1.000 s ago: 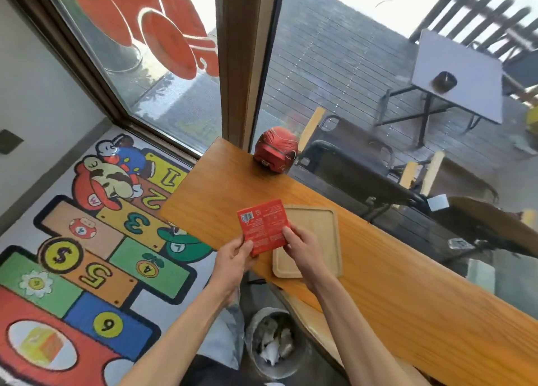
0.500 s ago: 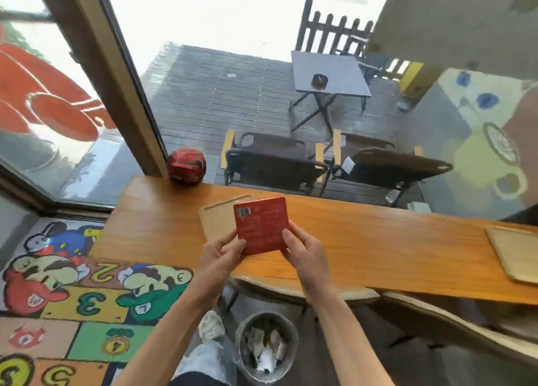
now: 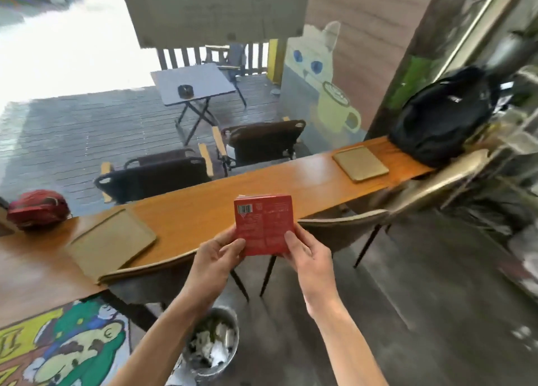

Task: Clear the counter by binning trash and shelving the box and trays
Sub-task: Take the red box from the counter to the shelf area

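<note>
You have one red box (image 3: pixel 263 224) between your fingers, two wooden trays (image 3: pixel 112 244) (image 3: pixel 360 163) on the worktop (image 3: pixel 291 179) (one either side), one bin (image 3: pixel 214 340) below, one backpack (image 3: pixel 444 115).

I'm seeing a red box (image 3: pixel 263 224) of matt printed card. The surface (image 3: pixel 291 176) is smooth varnished wood with a slight sheen. Both trays (image 3: pixel 110 241) (image 3: pixel 361 163) look like pale matt wood. The bin (image 3: pixel 211 342) is shiny metal, with crumpled paper inside. The backpack (image 3: pixel 442 115) is black cloth.
</note>
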